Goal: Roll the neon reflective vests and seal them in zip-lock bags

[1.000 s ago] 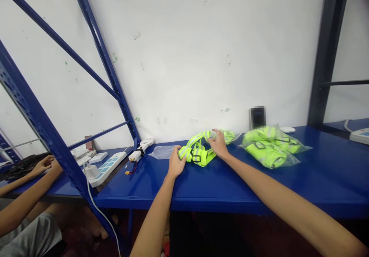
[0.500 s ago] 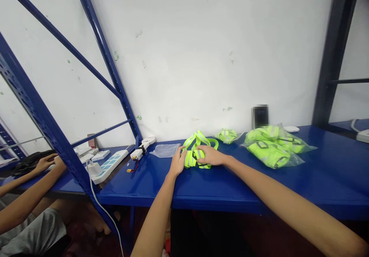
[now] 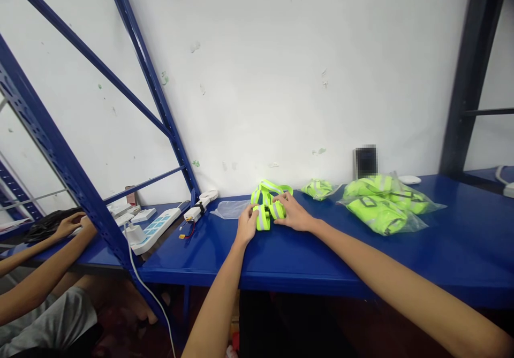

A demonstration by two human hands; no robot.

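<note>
A neon yellow-green reflective strap harness (image 3: 263,218) with silver stripes lies on the blue table (image 3: 305,261) in front of me. Its near part is folded into two bundles, and loose loops spread behind them toward the wall. My left hand (image 3: 246,225) is closed on the left bundle, thumb on the near side. Around the right bundle, my right hand (image 3: 296,212) curls its fingers from above and the right. Behind my left hand lies a flat clear plastic bag (image 3: 231,209).
Bagged neon vests (image 3: 379,205) are piled on the right, with a smaller bagged bundle (image 3: 318,188) near the wall. Left stand a white fan (image 3: 208,195), a wired white device (image 3: 194,212), a power strip (image 3: 157,230) and a blue rack post (image 3: 72,149). Beyond it, a co-worker's hands (image 3: 72,224) show.
The folded straps between my hands have parted into two separate bundles with a gap. The loops behind have drawn in from the right. My view has shifted slightly.
</note>
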